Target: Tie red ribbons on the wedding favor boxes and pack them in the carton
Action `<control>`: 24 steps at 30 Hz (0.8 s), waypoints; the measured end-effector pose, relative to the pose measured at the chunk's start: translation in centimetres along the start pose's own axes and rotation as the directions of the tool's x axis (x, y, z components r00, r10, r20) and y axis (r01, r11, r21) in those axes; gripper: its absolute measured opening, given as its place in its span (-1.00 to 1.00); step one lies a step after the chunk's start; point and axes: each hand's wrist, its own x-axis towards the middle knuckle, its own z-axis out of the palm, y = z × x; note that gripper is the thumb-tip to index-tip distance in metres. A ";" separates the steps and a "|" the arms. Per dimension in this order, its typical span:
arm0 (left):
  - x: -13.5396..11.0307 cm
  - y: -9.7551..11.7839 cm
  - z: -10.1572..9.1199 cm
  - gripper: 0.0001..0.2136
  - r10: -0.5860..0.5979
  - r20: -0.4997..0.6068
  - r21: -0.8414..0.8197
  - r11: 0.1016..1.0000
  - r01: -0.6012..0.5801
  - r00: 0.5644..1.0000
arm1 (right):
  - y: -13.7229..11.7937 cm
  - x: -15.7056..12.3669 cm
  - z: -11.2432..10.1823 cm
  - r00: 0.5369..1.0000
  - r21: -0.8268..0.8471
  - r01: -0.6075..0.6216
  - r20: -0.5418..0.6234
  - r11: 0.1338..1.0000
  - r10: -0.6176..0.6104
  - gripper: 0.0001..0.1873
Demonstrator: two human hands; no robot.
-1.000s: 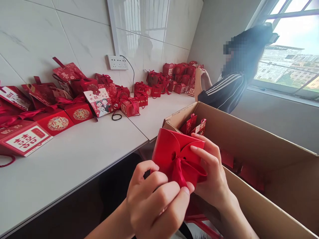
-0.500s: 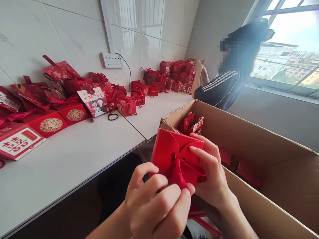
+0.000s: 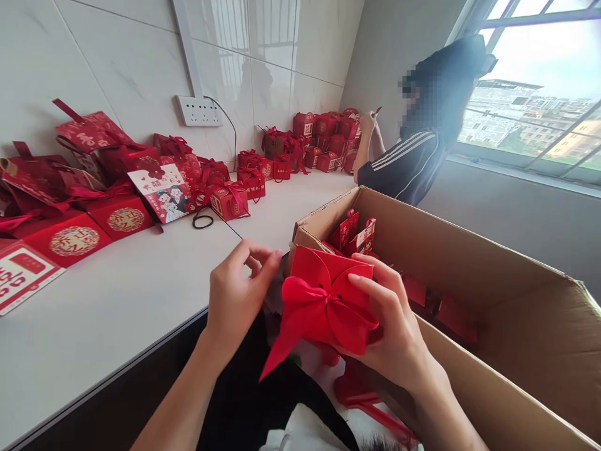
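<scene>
A red gift box (image 3: 305, 263) with curved flaps on top is in my right hand (image 3: 399, 326). The fingers lie along its right side and top, and the thumb is hidden behind it. A red satin ribbon (image 3: 326, 300) is tied in a bow across the flaps, with one long tail hanging down to the left. My left hand (image 3: 237, 294) is raised just left of the box, apart from it. Its fingers are curled and the thumb tip is near the index finger, with nothing visible between them.
An open cardboard carton (image 3: 469, 250) holding red boxes stands at the right. Along the wall, several red gift boxes (image 3: 124, 219) line the white table (image 3: 141, 300). A black hair tie (image 3: 203, 221) lies there. Another person (image 3: 408, 163) sits beyond the carton, hands raised.
My left hand has let go of the ribbon and moved up and left, off the box. The ribbon now shows as a full bow. My right hand still holds the box.
</scene>
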 end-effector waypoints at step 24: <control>2.5 -15.1 7.8 -0.48 -0.096 0.639 0.585 0.705 -0.401 0.763 | 1.8 -2.3 -8.3 0.303 0.843 -0.295 0.529 -0.450 0.793 -0.60</control>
